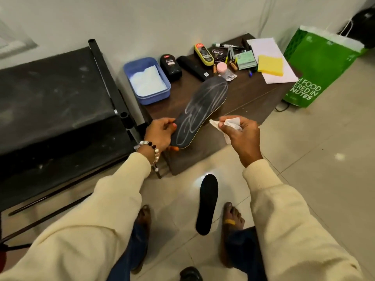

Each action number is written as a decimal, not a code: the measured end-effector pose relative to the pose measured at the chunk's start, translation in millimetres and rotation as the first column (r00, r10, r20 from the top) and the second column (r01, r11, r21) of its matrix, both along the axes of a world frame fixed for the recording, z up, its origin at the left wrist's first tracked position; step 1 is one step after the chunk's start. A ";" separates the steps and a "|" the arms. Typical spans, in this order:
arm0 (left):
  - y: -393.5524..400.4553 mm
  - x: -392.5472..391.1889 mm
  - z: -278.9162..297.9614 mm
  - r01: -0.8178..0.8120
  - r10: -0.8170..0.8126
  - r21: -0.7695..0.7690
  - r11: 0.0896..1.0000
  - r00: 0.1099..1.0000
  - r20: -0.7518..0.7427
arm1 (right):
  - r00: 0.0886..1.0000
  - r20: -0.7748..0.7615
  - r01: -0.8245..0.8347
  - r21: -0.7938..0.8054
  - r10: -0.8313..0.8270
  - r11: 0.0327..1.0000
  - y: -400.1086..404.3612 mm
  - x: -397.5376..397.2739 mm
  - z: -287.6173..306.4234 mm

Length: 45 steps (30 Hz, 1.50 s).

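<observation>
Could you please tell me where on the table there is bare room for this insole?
Bare wood lies on the table's near right part, between the insole and the paper, in front of the pink jar. Its back edge is crowded: tub, polish bottles, sponge. Floor tiles right of the table are bare too.

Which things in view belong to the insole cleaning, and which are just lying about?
In hand: left hand, gripping the streaked insole; right hand, pinching a white wipe.
Lying about: spare black insole; blue tub; yellow sponge; pink jar; green bag.
</observation>
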<state>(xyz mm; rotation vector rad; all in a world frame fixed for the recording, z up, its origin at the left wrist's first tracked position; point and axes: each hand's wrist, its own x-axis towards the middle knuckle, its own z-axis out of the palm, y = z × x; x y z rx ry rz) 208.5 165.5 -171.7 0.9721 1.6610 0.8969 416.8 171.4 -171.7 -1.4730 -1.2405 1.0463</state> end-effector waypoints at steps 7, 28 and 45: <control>30.3 -2.8 -25.6 0.286 -0.249 -0.001 0.958 0.835 -0.491 | 0.933 0.321 -0.173 -0.003 0.165 0.985 30.7 -30.2 -24.8; 25.6 -15.8 -43.8 0.371 -0.198 0.154 0.916 0.750 -0.631 | 0.318 0.934 -0.681 0.107 0.161 0.724 40.9 -50.2 -44.9; 29.6 -15.9 -47.8 0.347 -0.200 0.123 0.930 0.757 -0.622 | 0.407 0.870 -0.736 0.131 0.279 0.665 33.2 -56.2 -50.4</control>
